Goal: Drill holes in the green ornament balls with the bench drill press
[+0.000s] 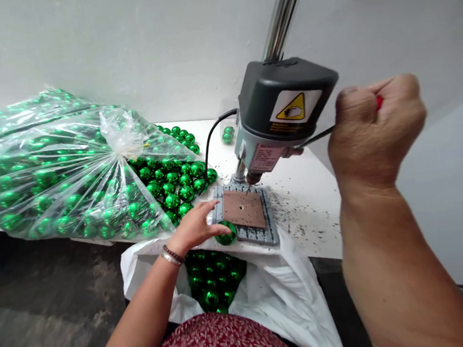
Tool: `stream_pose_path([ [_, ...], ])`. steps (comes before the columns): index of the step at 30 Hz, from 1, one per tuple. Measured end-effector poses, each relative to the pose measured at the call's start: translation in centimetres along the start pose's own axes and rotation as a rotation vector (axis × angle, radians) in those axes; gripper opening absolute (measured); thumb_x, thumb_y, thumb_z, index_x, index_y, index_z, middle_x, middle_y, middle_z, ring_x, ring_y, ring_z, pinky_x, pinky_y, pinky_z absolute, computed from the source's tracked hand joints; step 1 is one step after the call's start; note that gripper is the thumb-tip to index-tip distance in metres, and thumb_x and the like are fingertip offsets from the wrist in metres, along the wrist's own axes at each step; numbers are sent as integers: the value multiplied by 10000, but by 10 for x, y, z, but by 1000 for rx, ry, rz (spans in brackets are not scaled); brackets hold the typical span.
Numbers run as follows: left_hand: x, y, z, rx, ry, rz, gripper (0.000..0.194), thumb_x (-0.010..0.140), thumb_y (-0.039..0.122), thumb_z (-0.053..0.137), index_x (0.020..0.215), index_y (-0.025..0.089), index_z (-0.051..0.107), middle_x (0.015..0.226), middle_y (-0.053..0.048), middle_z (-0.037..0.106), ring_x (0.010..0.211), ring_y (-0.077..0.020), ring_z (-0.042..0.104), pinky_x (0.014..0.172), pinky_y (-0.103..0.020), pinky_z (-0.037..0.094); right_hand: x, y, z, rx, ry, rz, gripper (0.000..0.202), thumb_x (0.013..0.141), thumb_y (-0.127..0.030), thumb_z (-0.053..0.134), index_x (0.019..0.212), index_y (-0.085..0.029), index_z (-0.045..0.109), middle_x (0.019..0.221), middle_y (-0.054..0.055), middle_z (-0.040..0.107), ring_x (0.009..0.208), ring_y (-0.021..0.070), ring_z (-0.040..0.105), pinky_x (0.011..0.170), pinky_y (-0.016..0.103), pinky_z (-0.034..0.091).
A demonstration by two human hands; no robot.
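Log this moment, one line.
left hand: open by green ball; right hand: gripping drill-press lever; drill bit: above brown plate

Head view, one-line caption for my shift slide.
Right hand closed on the drill lever, left hand open beside a green ball at the base, a bag of more alongside.

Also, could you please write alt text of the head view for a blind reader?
A person's right hand grips the lever of a drill press, while the left hand is at a shiny green ball by its base. More green balls lie in a clear bag.
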State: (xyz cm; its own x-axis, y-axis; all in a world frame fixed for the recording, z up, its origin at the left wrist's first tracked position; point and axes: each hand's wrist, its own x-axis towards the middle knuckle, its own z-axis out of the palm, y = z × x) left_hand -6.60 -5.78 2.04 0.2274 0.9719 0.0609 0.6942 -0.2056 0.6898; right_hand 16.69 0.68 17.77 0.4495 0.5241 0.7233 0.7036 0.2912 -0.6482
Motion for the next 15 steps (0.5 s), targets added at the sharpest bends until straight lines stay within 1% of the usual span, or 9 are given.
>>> stream_pose_path([
  [2,-10,-6,-13,153,138,-80,534,865,413,644,1335,169,572,1279,-149,649,1167,-279,614,1011,-396,475,-1,0,-1,9,-3,-10,264,870,-180,507,651,-181,358,634,-81,355,618,46,338,691,279,291],
  [3,-12,-8,-18,246,192,-142,464,924,379,559,1332,158,569,1278,-156,646,1167,-281,615,1002,-401,478,-2,0,-1,18,-5,-16,258,870,-181,500,651,-181,363,635,-82,350,622,47,349,694,285,294],
  [4,-14,-10,-22,342,227,-214,423,960,344,487,1324,145,568,1272,-166,643,1157,-286,622,982,-408,486,-1,1,-1,30,-4,-23,251,869,-184,498,653,-181,370,635,-83,348,627,48,360,696,290,296],
  [5,-14,-10,-24,434,236,-288,402,977,318,438,1309,133,570,1262,-177,641,1135,-293,635,948,-411,500,-1,1,-2,43,-2,-30,244,868,-190,497,656,-179,378,636,-84,347,633,47,370,698,294,297],
  [7,-13,-10,-24,586,184,-399,380,985,309,397,1252,120,590,1213,-190,647,1059,-304,667,864,-411,525,-1,3,-2,65,4,-43,231,868,-205,502,665,-173,398,632,-89,349,635,45,380,696,299,295],
  [9,-10,-8,-20,686,102,-423,382,985,339,391,1215,118,600,1168,-190,654,1013,-317,681,816,-420,531,-1,5,-2,86,7,-59,217,868,-226,512,680,-166,422,629,-96,361,629,38,378,688,297,291],
  [12,-8,-4,-9,758,25,-357,415,980,363,399,1303,152,553,1159,-174,656,1036,-337,671,832,-464,518,-3,8,-2,119,1,-77,214,871,-282,519,708,-159,454,631,-101,378,629,32,377,678,290,283],
  [15,-8,-2,1,716,-24,-280,427,989,344,377,1381,230,502,1289,-157,612,1084,-320,657,847,-457,510,-4,8,-3,127,-6,-69,238,878,-340,501,730,-158,464,639,-101,392,648,37,402,686,293,274],
])
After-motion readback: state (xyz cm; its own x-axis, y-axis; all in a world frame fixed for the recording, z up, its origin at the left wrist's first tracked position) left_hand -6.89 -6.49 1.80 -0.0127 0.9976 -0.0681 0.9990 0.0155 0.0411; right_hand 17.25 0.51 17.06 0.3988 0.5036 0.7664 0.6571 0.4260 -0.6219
